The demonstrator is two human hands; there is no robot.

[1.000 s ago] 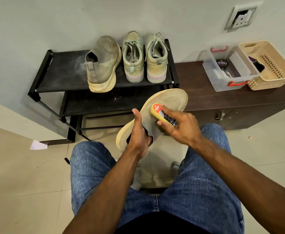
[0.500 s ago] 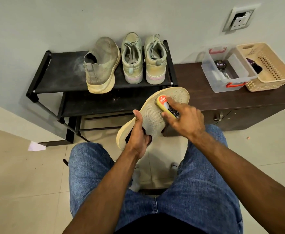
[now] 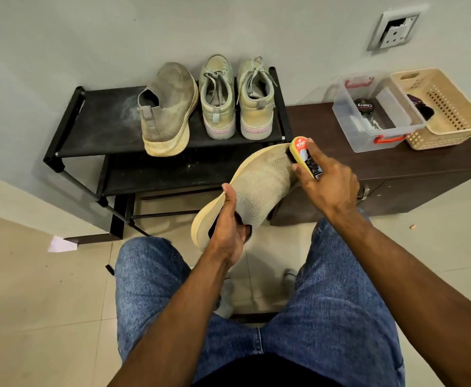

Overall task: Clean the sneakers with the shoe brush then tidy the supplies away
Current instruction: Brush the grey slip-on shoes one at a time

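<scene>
On the black shoe rack (image 3: 94, 127) the matching grey knit sneaker (image 3: 167, 110) and a laced pair (image 3: 237, 101) stand untouched, so most of the cleaning looks to be still ahead. In front of the rack, the left hand (image 3: 228, 233) grips the heel end of the held sneaker (image 3: 259, 185), thumb along the sole edge, just as it did a second ago. What has moved is the shoe brush (image 3: 305, 157): pinched in the fingers of the right hand (image 3: 329, 185), it has travelled from mid-upper up to the toe, where it now touches the knit just at the tip. That reads as one full stroke along this shoe, with brushing well under way. Further right, on the dark counter (image 3: 326, 127), the clear box (image 3: 379, 121) and the beige basket (image 3: 446, 107) sit open, awaiting the supplies.
</scene>
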